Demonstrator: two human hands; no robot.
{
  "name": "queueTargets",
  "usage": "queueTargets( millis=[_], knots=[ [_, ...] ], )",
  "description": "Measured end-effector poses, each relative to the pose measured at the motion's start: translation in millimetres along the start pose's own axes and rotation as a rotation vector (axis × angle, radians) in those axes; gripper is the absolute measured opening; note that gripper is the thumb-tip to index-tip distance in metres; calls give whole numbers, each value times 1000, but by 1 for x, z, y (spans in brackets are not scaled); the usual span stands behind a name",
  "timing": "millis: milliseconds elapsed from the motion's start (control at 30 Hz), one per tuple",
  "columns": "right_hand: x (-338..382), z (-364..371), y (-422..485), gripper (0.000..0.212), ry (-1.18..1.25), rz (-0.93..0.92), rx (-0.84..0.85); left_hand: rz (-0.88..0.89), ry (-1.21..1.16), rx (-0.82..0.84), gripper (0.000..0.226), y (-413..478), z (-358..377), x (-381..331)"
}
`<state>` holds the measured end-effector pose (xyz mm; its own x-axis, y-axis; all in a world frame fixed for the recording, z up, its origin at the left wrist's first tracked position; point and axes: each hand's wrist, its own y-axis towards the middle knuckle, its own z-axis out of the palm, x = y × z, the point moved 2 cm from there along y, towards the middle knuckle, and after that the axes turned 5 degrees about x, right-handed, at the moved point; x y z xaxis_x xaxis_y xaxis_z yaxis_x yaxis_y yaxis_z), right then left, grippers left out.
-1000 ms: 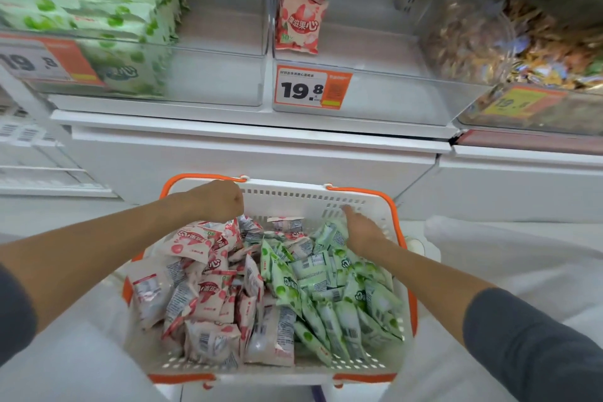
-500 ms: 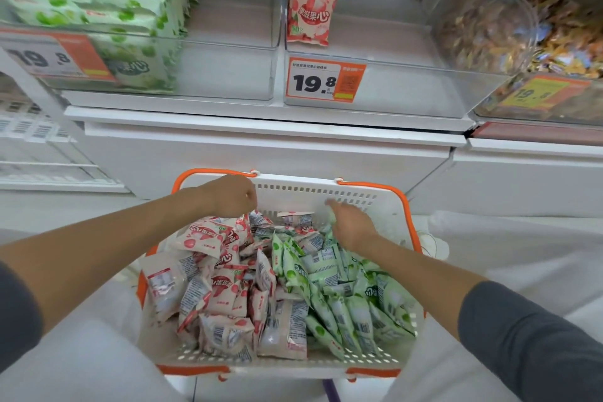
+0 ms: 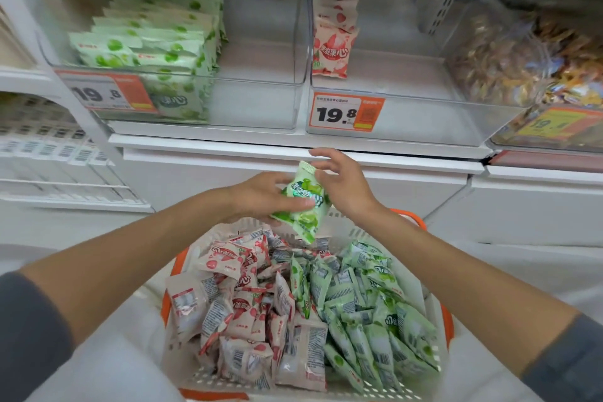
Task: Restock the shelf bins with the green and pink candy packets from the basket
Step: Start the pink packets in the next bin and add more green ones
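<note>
Left hand point(image 3: 261, 196) pinches green packet point(image 3: 305, 206) over far rim of basket point(image 3: 416, 220), thumb across front. Packet's long axis roughly 12-to-6. Right hand point(image 3: 346, 183) just beside at 3 o'clock, fingers spread, loose. Green bin point(image 3: 261, 108) at 11 o'clock; left hand nearer.

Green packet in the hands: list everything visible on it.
The green packet is a small glossy pouch, plastic-looking, pale green with green fruit pictures and white lettering, crimped at the top end. It looks sealed. It hangs roughly upright, slightly tilted, above the far side of the basket. The left hand grips its middle, thumb across the front. The right hand is spread beside its upper right edge; contact is unclear.
</note>
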<state>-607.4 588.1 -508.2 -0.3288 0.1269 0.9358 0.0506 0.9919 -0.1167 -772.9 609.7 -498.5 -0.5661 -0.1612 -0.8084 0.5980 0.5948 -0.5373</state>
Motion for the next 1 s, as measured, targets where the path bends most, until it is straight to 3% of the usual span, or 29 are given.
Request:
queueTargets(
  millis=[100,267,467,533,633,733,833,900,1000],
  knots=[
    [16,2,2,20,-181,-105,80,33,31,14,29,-4,-14,-1],
    [56,-3,12,44,-502,-317,143,101,-282,69,36,-17,-20,-3],
    [127,-5,22,35,-573,-527,-1,277,-220,-137,13,-48,-62,-37],
    [151,-2,26,36,-474,-512,12,325,-179,-184,12,-62,-80,-50],
    [186,3,36,19,-340,-386,239,370,-116,-245,10,-78,-107,-66],
    [212,0,55,23,-307,-293,388,390,22,-360,13,-90,-140,-84],
    [221,-6,102,19,-393,-247,278,411,193,-662,28,-85,-194,-89],
    [226,-7,145,30,-645,-208,124,358,330,-859,34,-65,-236,-84],
    [232,4,204,49,-1024,-142,3,181,541,-829,38,-21,-277,-83]
  ],
)
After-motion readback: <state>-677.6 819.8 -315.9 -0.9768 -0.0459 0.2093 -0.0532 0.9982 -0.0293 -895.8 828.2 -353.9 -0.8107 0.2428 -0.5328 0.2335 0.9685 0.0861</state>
